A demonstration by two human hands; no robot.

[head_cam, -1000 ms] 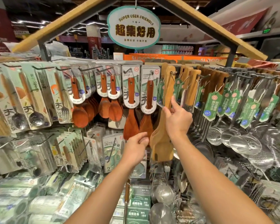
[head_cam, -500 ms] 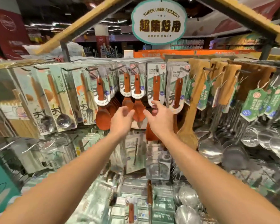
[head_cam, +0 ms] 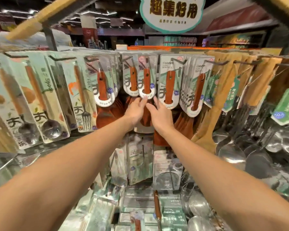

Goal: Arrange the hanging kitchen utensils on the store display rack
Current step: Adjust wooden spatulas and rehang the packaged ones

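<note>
Judged well along, though not finished: found most utensils already on the hooks of the rack, above and to both sides of the hands, packed in fairly even rows. Noted fork cards far out to the left of the left hand, pale wooden spatulas off to the right of the right hand, and steel ladles lower down on that same side. Left to do, by the look of it: squaring up the red spoon cards just above the fingertips, hung slightly skewed and overlapping, and after that perhaps the bunches next along. Could not make out any bare hook through the blur. Reached forward with both bare arms at nearly full stretch, converging on the middle of the rack. Held the left hand open, fingers straight and close together, one tip touching the lower rim of the front spoon card. Held the right hand just beside it, close to the left, open as well, fingers spread and a little bent, in front of the red spoon bowls below that card. Gripped nothing with it; contact with the bowls impossible to tell. Carried no utensil in either hand.
</note>
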